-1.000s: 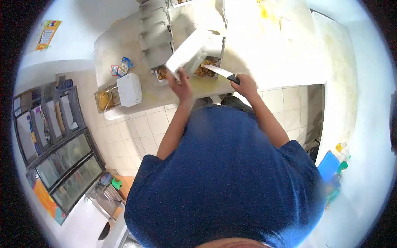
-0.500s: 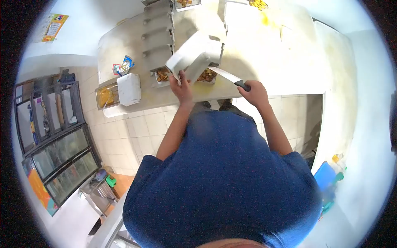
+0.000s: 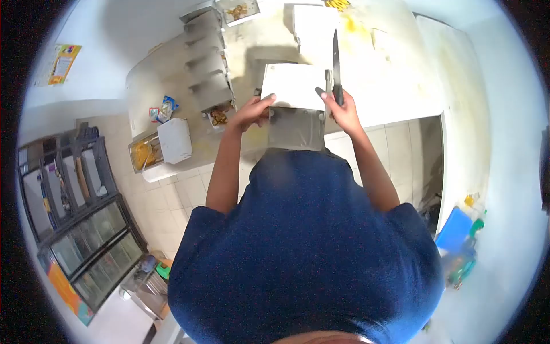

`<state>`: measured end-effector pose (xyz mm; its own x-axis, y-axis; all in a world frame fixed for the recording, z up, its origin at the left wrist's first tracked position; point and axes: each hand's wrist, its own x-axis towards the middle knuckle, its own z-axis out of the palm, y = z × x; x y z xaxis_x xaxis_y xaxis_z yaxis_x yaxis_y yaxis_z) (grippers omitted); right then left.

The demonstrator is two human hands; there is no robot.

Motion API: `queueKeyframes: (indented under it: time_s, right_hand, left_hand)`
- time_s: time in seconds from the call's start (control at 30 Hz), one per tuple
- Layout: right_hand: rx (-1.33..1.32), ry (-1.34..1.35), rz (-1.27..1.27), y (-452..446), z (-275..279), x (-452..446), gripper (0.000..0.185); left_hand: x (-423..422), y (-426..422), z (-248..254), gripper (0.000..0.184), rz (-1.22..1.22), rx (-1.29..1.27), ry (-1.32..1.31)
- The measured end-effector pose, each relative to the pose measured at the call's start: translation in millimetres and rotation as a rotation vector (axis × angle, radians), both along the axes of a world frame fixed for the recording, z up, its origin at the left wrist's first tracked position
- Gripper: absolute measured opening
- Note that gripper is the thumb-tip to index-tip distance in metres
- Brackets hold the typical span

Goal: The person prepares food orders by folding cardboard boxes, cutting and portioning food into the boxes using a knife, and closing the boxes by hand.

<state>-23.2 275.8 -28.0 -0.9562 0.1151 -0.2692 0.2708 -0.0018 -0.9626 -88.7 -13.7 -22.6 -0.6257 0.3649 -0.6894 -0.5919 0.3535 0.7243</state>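
Note:
In front of my torso is a white cardboard food box (image 3: 295, 86), its upper panel bright and a shaded grey panel hanging toward me. My left hand (image 3: 252, 113) grips its left edge, thumb on top and fingers under. A kitchen knife (image 3: 337, 63) with a black handle is in my right hand (image 3: 345, 112), blade pointing away from me. That hand's thumb reaches the box's right edge. The inside of the box is hidden from view. Just left of my left hand, pieces of browned food (image 3: 219, 117) show in another box.
A row of grey-looking boxes (image 3: 206, 60) runs up the counter's left side, with an open food box (image 3: 238, 11) at the far end. Another white box (image 3: 316, 26) stands behind. At left are small packets (image 3: 166, 109) and a container of yellow food (image 3: 146, 153). Bananas (image 3: 338, 4) lie far back.
The white box has come nearer and now faces me squarely, held at both sides. My right hand has moved to its right edge, and the knife has swung from pointing left to pointing away.

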Motion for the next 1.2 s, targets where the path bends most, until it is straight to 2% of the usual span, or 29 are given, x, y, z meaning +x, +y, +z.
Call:
queueKeyframes:
  time_s: [0.03,0.07,0.17,0.2,0.3,0.37,0.53,0.6,0.67,0.83,0.87,0.93,1.03,1.13,1.2]
  right_hand:
    - [-0.070,-0.105,-0.063,1.8,-0.7,6.2,0.031]
    - [-0.060,-0.090,-0.138,-2.1,-1.5,9.5,0.035]
    - [-0.095,-0.096,-0.151,7.0,-26.4,25.4,0.034]
    - [-0.108,-0.112,-0.131,9.4,-34.4,31.1,0.034]
    - [-0.141,-0.137,-0.075,18.2,-50.6,45.1,0.035]
    - [-0.152,-0.143,-0.039,22.2,-58.1,58.5,0.035]
    - [-0.172,-0.332,0.038,29.7,-42.6,87.3,0.031]
    - [-0.113,-0.244,0.096,29.8,-48.4,99.6,0.031]
    - [-0.116,-0.216,0.181,33.0,-55.9,109.6,0.029]
    - [-0.121,-0.242,0.194,23.1,-48.7,125.9,0.029]
    - [-0.141,-0.231,0.180,21.7,-45.5,127.1,0.029]
    - [-0.113,-0.201,0.195,23.7,-41.5,126.7,0.029]
    - [0.006,-0.180,0.251,26.4,-39.9,126.4,0.031]
    - [-0.027,-0.176,0.247,28.7,-41.9,128.4,0.035]
    - [-0.101,-0.185,0.251,33.6,-46.3,131.7,0.039]
  left_hand:
    - [-2.8,3.0,-10.8,0.070,-0.049,0.048,-0.023]
    - [-6.9,3.1,-17.7,0.073,-0.075,0.091,-0.035]
    - [8.9,11.8,-5.4,0.076,-0.085,0.074,-0.060]
    - [10.9,9.1,-15.7,0.080,-0.093,0.093,-0.061]
    - [9.6,6.0,-40.0,0.072,-0.144,0.042,-0.085]
    - [11.9,-0.6,-53.4,0.067,-0.224,0.116,-0.099]
    - [28.6,-10.9,-85.0,0.052,-0.385,0.166,-0.002]
    - [35.9,-12.4,-87.5,0.051,-0.450,0.138,0.013]
    - [40.0,-21.1,-104.0,0.050,-0.451,0.149,-0.086]
    - [49.2,-27.6,-108.4,0.053,-0.345,0.332,-0.312]
    - [52.7,-29.1,-108.0,0.055,-0.322,0.323,-0.285]
    - [59.9,-23.4,-76.1,0.059,-0.271,0.303,-0.237]
    - [65.3,-43.3,-164.3,0.064,-0.279,0.324,-0.110]
    - [62.1,-33.7,-139.3,0.068,-0.307,0.375,0.092]
    - [57.3,-27.3,-111.0,0.068,-0.317,0.384,0.057]
